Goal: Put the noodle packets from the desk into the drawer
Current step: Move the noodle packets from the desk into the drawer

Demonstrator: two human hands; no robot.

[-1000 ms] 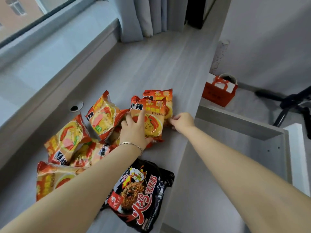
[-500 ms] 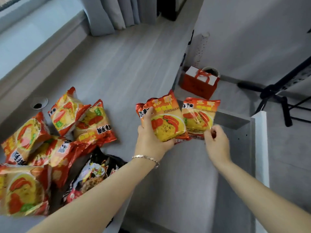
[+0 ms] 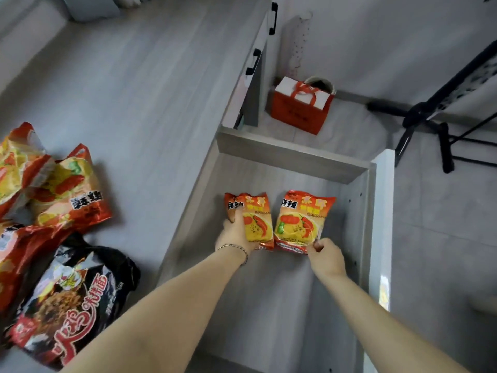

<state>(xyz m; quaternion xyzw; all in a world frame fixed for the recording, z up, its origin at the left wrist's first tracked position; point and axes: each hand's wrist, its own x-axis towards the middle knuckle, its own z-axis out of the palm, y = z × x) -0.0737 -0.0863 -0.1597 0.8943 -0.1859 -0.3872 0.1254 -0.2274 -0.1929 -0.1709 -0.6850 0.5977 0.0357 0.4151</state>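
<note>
Both hands are down inside the open grey drawer (image 3: 290, 153). My left hand (image 3: 235, 234) grips an orange-and-yellow noodle packet (image 3: 255, 219) by its left side, thumb on its face. Beside it, my right hand (image 3: 326, 255) pinches the lower right corner of a second, similar packet (image 3: 301, 220). The two packets lie side by side, low over the drawer floor; whether they rest on it I cannot tell. On the desk (image 3: 139, 109) at the left remain several orange packets (image 3: 71, 192) and a black noodle packet (image 3: 67, 300).
The drawer's white front panel (image 3: 382, 224) stands at the right. On the floor beyond the drawer sits a red gift bag (image 3: 301, 109) beside a black stand's legs (image 3: 435, 130). Black drawer handles (image 3: 273, 18) show along the desk's edge.
Both hands carried their packets from the desk top, over the drawer's edge and down into the drawer. My view swung right, so the desk pile has slid to the left.
</note>
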